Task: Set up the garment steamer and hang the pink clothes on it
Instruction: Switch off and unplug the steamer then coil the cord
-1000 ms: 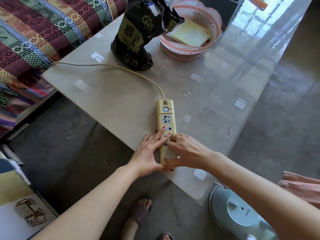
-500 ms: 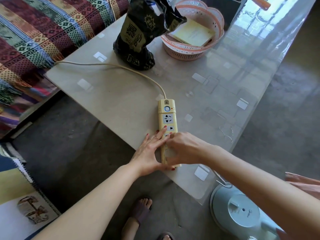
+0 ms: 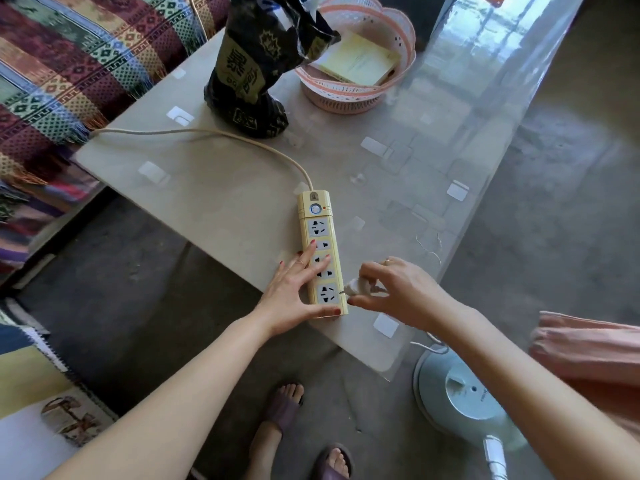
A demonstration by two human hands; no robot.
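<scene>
Nearest you, your two sandalled feet (image 3: 294, 424) stand on the grey floor, with the pale blue round base of the garment steamer (image 3: 464, 396) on the floor to their right, just below the near corner of the table (image 3: 214, 202). The pink clothes (image 3: 588, 351) hang or lie bunched at the right edge of view, behind your right forearm and well apart from the steamer's base; what they rest on you cannot tell. Your left hand (image 3: 294, 289) lies flat on the near end of the yellow power strip (image 3: 322, 254), fingers spread and extended along its left side, thumb pressed against the strip's near edge. Your right hand (image 3: 394, 289) sits just beside the strip's right side, fingers curled and pinching a white plug (image 3: 355, 287) whose metal prongs point at the nearest socket without being seated in it. A thin white cord (image 3: 429, 344) drops from under that hand over the table edge toward the steamer. The strip's own beige cable (image 3: 207, 133) curves away left across the tabletop toward a striped woven throw (image 3: 79, 64). Farther back stand a crumpled black bag with gold print (image 3: 256, 71) and, just beside it, a pink plastic basket (image 3: 349, 95) holding a yellow booklet (image 3: 360, 60).
</scene>
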